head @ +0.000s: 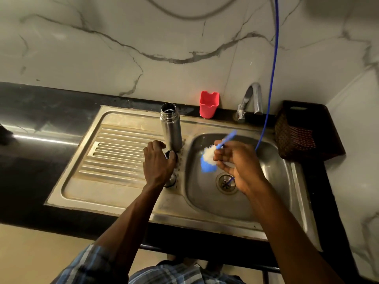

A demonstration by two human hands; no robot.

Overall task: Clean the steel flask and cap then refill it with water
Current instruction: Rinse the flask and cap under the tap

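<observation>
Marble-veined wall tiles are seen behind a black countertop into which a steel sink with a ribbed drainboard is set. At the drainboard's 3 o'clock edge the steel flask is stood upright, uncapped, its mouth open. Just at its base, toward 6 o'clock, a small dark cap is gripped by the curled fingers of the left hand. Over the basin, a blue-handled brush with white bristles is pinched by the right hand, fingers closed round its handle. At 12 o'clock from the basin a chrome tap is mounted, with a red cup at its 9 o'clock and a dark woven basket at its 3 o'clock. A blue hose is hung down into the drain.
</observation>
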